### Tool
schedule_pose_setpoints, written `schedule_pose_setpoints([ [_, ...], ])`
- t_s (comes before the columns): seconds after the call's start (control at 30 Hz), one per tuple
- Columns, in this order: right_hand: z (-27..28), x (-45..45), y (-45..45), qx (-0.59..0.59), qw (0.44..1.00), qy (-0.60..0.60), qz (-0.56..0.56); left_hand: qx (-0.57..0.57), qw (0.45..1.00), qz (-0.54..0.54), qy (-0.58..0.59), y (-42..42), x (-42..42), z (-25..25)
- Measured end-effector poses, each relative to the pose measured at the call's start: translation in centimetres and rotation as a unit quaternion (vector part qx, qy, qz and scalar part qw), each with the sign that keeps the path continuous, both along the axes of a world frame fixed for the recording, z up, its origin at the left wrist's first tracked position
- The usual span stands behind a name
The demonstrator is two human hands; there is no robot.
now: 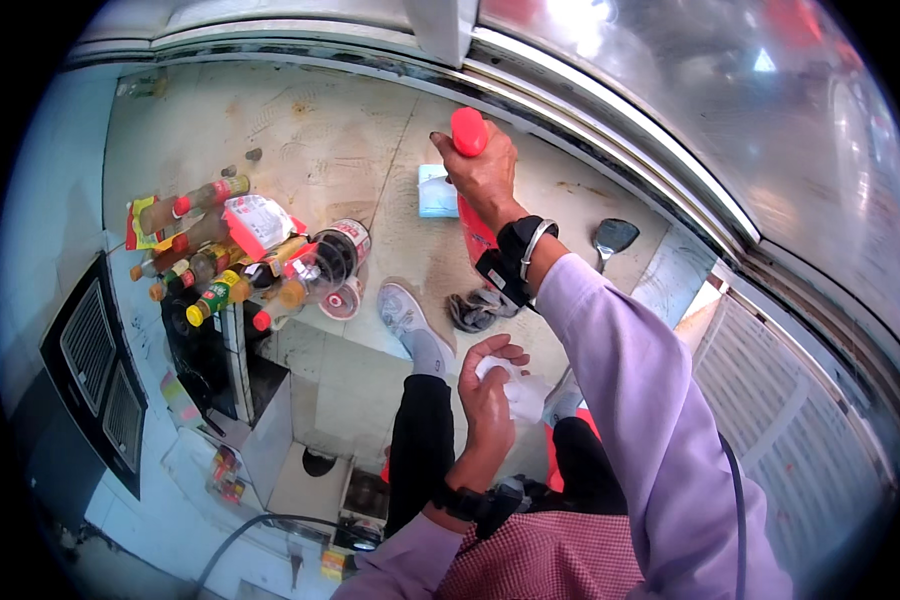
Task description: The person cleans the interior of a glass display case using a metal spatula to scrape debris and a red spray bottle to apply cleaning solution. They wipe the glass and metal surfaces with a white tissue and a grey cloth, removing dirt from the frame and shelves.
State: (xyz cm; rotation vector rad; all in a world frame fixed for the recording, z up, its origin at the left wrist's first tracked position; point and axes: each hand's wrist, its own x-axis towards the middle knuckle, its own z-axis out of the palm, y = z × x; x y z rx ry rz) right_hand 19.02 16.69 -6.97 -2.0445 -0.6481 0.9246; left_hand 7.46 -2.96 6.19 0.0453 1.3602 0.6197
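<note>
My right hand [487, 176] reaches forward towards the window and is wrapped around a red bottle [469, 132]. The bottle's rounded red top sticks up above the fist, and part of its body shows below the wrist. Closer to my body, my left hand [487, 420] has its fingers curled around a crumpled white tissue [525, 394]. A light blue and white packet [436, 192] lies just left of the right hand. Between the two hands, a dark grey rag [484, 307] rests bunched up on the tiled surface.
Several sauce bottles [217, 281] and packets crowd the left side. A wide-bladed spatula [616, 237] lies at the right. My shoe [401, 309] stands on the tiles. Along the far edge runs the window track [607, 142]. A black vented panel [94, 375] is at the far left.
</note>
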Motion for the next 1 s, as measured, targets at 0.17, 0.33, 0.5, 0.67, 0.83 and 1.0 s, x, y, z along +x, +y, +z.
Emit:
schedule_pose_setpoints([
  [0.17,0.0,1.7,-2.8,0.052,0.987,-0.151,0.010,0.015,0.999,-0.042,0.017,-1.0,1.1,-0.1],
  [0.33,1.5,3.1,-4.5,0.014,0.999,-0.039,0.029,0.023,0.998,-0.063,0.012,-2.5,1.7,-0.5],
  [0.5,-0.7,6.0,-9.5,0.169,0.983,-0.068,-0.020,0.021,0.996,-0.087,0.024,-3.4,3.1,-0.5],
  [0.67,-0.7,11.1,-15.4,0.028,0.988,0.034,-0.147,0.027,0.995,-0.096,0.019,-4.6,3.8,-0.7],
  [0.83,1.2,15.3,-22.0,0.032,0.978,0.062,-0.195,0.021,0.992,-0.120,0.012,-5.5,4.8,-0.7],
  [1.0,0.3,20.6,-32.0,0.084,0.924,0.060,-0.368,0.020,0.991,-0.129,0.005,-6.5,5.3,-0.9],
])
